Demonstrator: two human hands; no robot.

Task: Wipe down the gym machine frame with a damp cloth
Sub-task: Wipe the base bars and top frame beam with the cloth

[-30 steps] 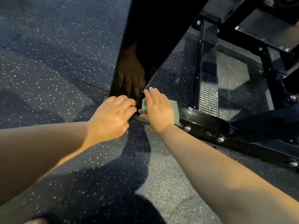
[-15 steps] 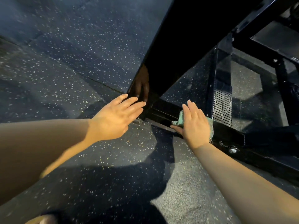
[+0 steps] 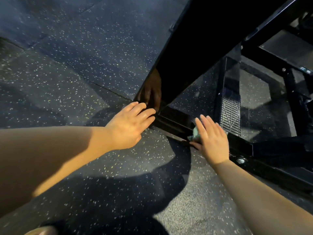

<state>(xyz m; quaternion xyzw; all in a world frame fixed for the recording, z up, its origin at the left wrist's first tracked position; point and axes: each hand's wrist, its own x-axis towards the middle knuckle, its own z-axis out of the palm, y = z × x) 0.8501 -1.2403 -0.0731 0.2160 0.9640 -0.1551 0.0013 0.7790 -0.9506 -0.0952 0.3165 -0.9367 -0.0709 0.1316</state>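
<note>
The black gym machine frame (image 3: 176, 119) has a low base bar running along the floor from centre to lower right, with a glossy upright rising from its left end. My right hand (image 3: 210, 139) lies flat with straight fingers on a teal cloth (image 3: 194, 134), pressing it onto the base bar; only the cloth's left edge shows. My left hand (image 3: 128, 124) is spread flat, fingertips touching the foot of the upright, where its dark reflection shows.
Dark speckled rubber flooring (image 3: 84, 65) lies all around. A ribbed black foot plate (image 3: 230, 116) stands just behind my right hand. A bolt (image 3: 240, 161) sits on the base bar by my right wrist. More black frame members cross at the upper right.
My right hand has slid the cloth rightward along the base bar, away from the upright. My left hand went from curled to flat and now touches the upright's foot.
</note>
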